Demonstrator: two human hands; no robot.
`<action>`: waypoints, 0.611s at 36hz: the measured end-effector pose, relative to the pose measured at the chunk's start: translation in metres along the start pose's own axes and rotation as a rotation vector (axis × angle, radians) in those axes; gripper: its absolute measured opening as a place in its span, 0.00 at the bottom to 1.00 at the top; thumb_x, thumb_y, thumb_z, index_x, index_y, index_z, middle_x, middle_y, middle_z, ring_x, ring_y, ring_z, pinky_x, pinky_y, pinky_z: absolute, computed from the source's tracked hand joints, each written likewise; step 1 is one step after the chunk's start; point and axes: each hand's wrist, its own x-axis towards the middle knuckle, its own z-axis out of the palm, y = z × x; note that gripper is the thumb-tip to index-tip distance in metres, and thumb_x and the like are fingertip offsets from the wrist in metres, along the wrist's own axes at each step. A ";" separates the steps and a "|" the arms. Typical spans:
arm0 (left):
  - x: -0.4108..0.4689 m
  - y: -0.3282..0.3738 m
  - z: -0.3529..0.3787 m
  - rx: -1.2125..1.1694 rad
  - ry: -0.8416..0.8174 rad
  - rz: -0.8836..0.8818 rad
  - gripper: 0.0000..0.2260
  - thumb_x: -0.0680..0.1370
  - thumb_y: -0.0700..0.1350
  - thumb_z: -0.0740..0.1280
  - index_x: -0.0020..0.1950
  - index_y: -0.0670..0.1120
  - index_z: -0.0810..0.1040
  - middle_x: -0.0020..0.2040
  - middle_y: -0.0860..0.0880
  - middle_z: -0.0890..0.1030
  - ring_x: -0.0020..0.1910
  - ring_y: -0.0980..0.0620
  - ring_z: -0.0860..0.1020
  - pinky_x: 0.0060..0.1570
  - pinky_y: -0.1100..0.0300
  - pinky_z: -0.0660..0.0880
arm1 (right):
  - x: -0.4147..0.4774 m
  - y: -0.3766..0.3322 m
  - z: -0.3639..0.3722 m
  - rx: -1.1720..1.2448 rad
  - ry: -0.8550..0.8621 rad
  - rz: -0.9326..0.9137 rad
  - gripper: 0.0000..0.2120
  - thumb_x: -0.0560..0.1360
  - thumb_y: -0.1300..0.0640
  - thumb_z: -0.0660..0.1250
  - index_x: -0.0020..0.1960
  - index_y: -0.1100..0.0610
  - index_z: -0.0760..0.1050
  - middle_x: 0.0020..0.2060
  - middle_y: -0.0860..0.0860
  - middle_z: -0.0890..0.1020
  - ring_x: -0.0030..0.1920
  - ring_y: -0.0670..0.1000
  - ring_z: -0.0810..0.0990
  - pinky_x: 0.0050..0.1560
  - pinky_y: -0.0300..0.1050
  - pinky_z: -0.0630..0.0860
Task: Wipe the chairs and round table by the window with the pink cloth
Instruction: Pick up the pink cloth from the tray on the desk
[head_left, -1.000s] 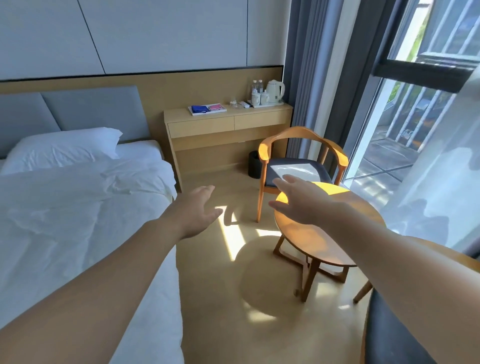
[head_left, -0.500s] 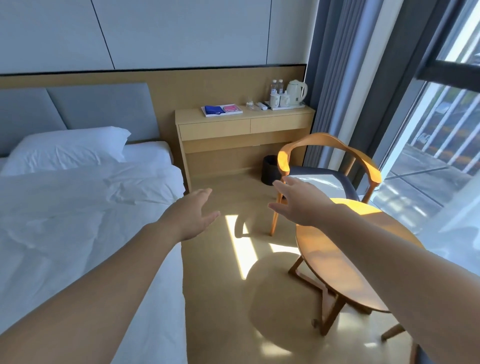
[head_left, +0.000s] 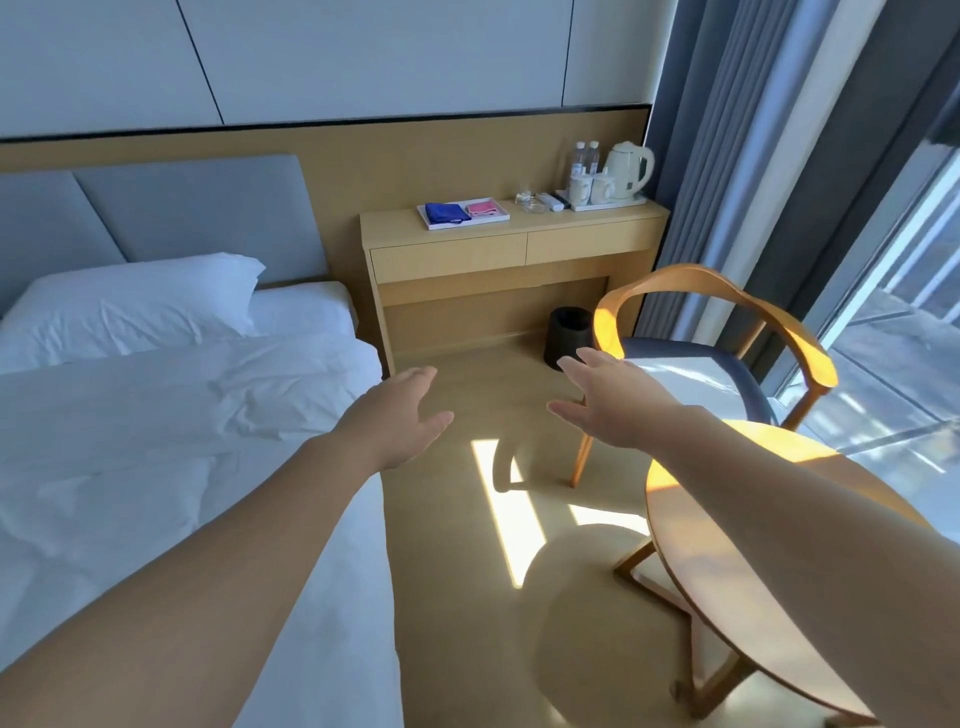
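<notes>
- The left hand (head_left: 397, 418) is held out in the air above the floor, just beside the edge of the bed (head_left: 171, 441). Its fingers are spread and nothing is gripped.
- The right hand (head_left: 608, 402) is held out in the air in front of the chair (head_left: 727, 358). Its fingers are spread and nothing is gripped.
- The two hands are kept apart, with bare floor seen between them.
- The pink cloth (head_left: 485, 208) is located folded on a white tray (head_left: 441, 224) on the desk (head_left: 514, 244) against the far wall, well apart from both hands. A blue cloth (head_left: 447, 213) is laid beside it on the same tray.
- The round table (head_left: 737, 525) is positioned at the lower right, under the right forearm, partly lit by sun.
- The chair is placed between the round table and the desk, next to the window (head_left: 893, 332).
- A kettle (head_left: 629, 169), cups and two bottles are grouped at the right end of the desk.
- A black bin (head_left: 569, 338) is set on the floor below the desk.
</notes>
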 end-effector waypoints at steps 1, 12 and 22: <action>0.007 -0.003 0.000 -0.002 -0.001 -0.002 0.29 0.80 0.56 0.60 0.78 0.49 0.54 0.78 0.51 0.57 0.75 0.51 0.58 0.70 0.56 0.59 | 0.007 0.002 0.001 0.003 -0.002 -0.001 0.30 0.79 0.39 0.60 0.75 0.53 0.61 0.66 0.52 0.71 0.64 0.53 0.72 0.63 0.49 0.73; 0.095 -0.014 0.005 0.002 -0.014 -0.049 0.29 0.80 0.56 0.59 0.78 0.50 0.54 0.78 0.53 0.56 0.75 0.51 0.59 0.68 0.55 0.61 | 0.101 0.036 0.020 0.016 -0.052 -0.020 0.31 0.79 0.39 0.59 0.76 0.53 0.59 0.71 0.53 0.68 0.70 0.55 0.68 0.68 0.51 0.69; 0.220 -0.006 0.012 -0.012 -0.010 -0.078 0.29 0.80 0.57 0.59 0.77 0.51 0.55 0.77 0.53 0.57 0.74 0.51 0.61 0.70 0.53 0.63 | 0.215 0.106 0.017 0.006 -0.108 -0.032 0.31 0.80 0.38 0.57 0.77 0.54 0.58 0.72 0.54 0.67 0.71 0.56 0.67 0.68 0.50 0.67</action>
